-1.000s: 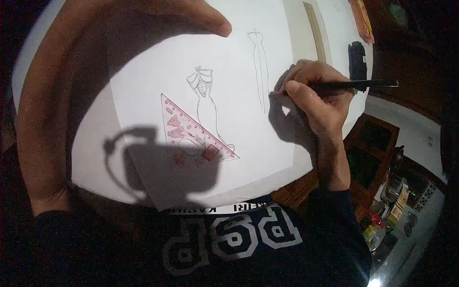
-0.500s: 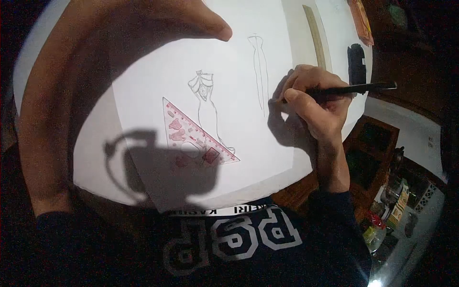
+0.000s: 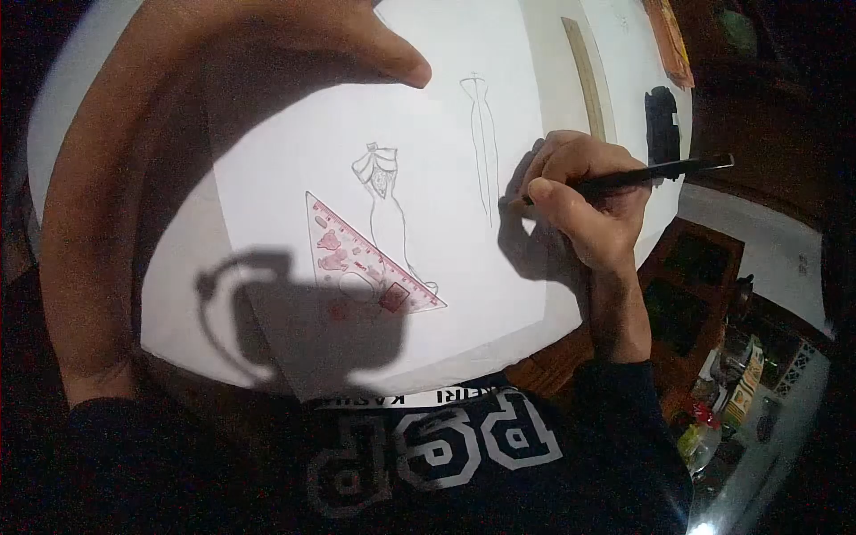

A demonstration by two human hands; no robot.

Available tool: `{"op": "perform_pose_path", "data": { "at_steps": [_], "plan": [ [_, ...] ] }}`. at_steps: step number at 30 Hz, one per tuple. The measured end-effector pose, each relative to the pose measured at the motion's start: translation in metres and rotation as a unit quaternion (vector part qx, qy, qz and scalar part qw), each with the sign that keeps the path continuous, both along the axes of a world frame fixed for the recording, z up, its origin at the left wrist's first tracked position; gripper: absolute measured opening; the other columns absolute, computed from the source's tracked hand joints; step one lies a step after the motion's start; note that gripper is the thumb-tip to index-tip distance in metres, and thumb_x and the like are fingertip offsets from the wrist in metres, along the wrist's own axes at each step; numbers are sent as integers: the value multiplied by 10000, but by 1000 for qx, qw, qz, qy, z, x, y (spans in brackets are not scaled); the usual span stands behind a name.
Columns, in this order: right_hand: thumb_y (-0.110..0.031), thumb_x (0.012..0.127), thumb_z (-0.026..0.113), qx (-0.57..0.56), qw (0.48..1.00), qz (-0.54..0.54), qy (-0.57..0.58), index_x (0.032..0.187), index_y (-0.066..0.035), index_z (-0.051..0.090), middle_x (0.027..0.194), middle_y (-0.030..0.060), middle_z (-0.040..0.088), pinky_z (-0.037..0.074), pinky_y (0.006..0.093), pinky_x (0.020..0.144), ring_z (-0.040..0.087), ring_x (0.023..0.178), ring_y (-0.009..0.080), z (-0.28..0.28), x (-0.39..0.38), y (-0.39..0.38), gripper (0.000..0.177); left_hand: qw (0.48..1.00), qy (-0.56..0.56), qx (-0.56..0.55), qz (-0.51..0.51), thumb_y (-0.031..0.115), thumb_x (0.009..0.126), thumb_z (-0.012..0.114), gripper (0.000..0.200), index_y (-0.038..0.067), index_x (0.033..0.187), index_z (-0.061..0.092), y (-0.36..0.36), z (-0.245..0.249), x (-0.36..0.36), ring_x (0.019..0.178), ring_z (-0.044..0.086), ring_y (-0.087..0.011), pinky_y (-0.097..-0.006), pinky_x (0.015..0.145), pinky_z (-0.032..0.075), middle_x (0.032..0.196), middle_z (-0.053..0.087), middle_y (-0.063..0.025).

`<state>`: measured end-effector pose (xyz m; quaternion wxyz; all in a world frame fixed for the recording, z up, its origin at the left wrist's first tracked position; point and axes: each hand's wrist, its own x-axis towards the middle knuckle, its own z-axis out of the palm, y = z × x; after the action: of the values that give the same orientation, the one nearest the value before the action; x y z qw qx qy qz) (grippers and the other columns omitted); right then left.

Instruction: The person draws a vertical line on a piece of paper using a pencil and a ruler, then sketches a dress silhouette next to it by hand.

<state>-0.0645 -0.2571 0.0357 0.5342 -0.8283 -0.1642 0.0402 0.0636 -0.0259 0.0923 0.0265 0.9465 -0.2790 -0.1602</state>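
My right hand [image 3: 588, 192] grips a black pencil [image 3: 664, 171], its tip low over the white paper [image 3: 446, 339] beside a narrow outline drawing [image 3: 482, 147]. Across the upper left reaches my left hand [image 3: 370, 45], its thumb stretched out over the sheet and its other fingers cut off by the frame's top edge. Between the hands is a pencil sketch of a long fitted dress [image 3: 385, 192]. A clear set square [image 3: 370, 267] with pink markings lies over the lower part of that sketch.
A yellowish ruler [image 3: 585, 76] lies at the paper's right side. Farther right are a black case-like object [image 3: 662, 134] and an orange packet [image 3: 669, 40]. My head's shadow covers the lower left of the board. Assorted items [image 3: 736, 392] stand at the lower right.
The whole view has shifted slightly, so the paper and drawings sit a little lower. My right hand stays beside the narrow outline with the pencil; my left hand keeps its pose.
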Motion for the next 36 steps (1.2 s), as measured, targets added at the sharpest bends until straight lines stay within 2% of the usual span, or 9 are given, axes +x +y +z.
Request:
{"op": "perform_pose_path", "data": {
  "at_steps": [2,8,10,13,20,22,25,32,36],
  "plan": [
    [-6,789,685,66,997,-29,20,725,-23,630,686,93,657,517,297,533,640,593,153,0,0,0,86,995,40,54,74,605,748,796,684,-63,838,682,-2,3,4,633,666,-301,-389,557,530,693,669,-194],
    [-12,833,686,136,987,-72,50,799,-12,638,691,80,653,520,265,573,637,606,132,-4,0,0,58,998,41,-10,-35,585,756,796,660,-61,830,684,14,-20,21,621,661,-301,-384,536,523,681,665,-192],
    [-17,853,689,144,985,-85,44,822,-7,642,691,75,651,518,256,583,632,607,119,-1,-3,1,57,986,89,22,142,573,760,795,645,-59,826,684,10,-63,50,618,659,-296,-379,515,514,672,661,-189],
    [-48,876,724,138,972,-172,82,892,-1,651,737,83,673,509,246,586,625,628,105,16,-8,9,88,998,56,3,-15,561,757,796,639,-64,832,685,13,-1,8,618,660,-289,-369,504,510,672,661,-184],
    [-25,913,729,87,980,-158,83,932,-1,652,785,106,690,531,239,556,651,659,107,11,-36,14,83,998,63,1,14,541,756,791,622,-66,842,687,10,2,-6,623,662,-293,-370,524,523,676,661,-180],
    [-20,912,720,94,980,-163,71,917,-1,648,778,103,687,530,242,555,649,654,106,-2,-39,7,75,996,-82,-15,-20,540,759,787,612,-59,835,685,12,-4,-22,629,665,-295,-376,531,527,679,662,-184],
    [-11,908,703,89,982,-161,49,891,0,643,763,94,683,527,249,555,645,644,106,-7,-39,7,63,999,33,2,2,543,759,788,610,-54,830,683,10,0,0,637,667,-292,-378,530,525,678,661,-187],
    [-13,899,703,48,989,-136,17,858,3,651,756,78,687,532,253,582,649,660,99,-6,-39,10,68,995,-64,-51,-61,557,752,807,625,-51,817,679,19,-6,-8,607,657,-286,-381,521,517,663,657,-181],
    [-13,901,705,57,987,-145,34,863,7,658,761,77,690,536,253,594,652,669,103,-3,-39,15,64,998,37,17,52,552,753,813,618,-49,808,677,-5,3,-2,597,656,-285,-375,523,518,662,659,-176]
  ]
}}
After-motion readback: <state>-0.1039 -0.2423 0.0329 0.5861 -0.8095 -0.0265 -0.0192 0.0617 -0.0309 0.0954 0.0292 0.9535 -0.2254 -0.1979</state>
